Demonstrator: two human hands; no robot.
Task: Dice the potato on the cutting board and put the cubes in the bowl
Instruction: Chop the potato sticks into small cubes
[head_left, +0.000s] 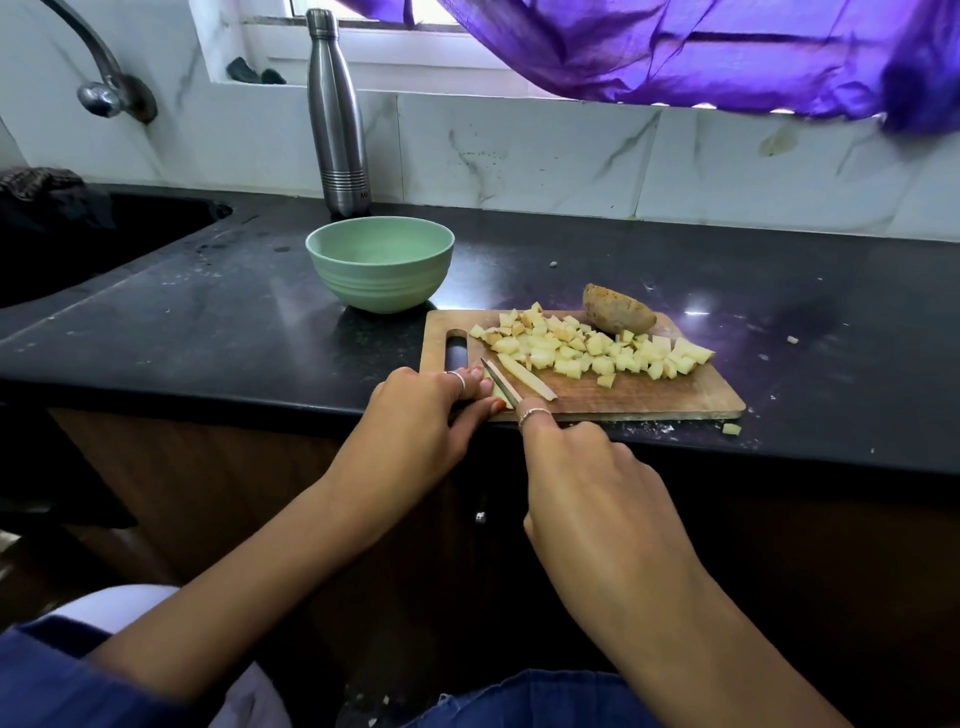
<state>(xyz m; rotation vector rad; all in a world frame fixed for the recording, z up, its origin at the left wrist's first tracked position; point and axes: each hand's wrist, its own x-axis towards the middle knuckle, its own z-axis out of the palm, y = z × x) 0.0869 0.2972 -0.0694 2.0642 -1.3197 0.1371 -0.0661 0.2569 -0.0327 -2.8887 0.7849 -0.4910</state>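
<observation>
My cutting board (649, 397) lies on the counter (208, 322) right at its front edge, with the bowl (380, 262) just behind its left corner and the bottle (335, 114) behind the bowl against the wall. The cubes (587, 348) are heaped across the board's middle, the uncut potato piece (618, 309) behind them at the back edge. My left hand (421, 410) presses a strip at the board's near-left corner, and the knife (501, 383) in my right hand (587, 483) sits between that strip and another strip (527, 378) to its right. The sink (78, 244) lies far left.
</observation>
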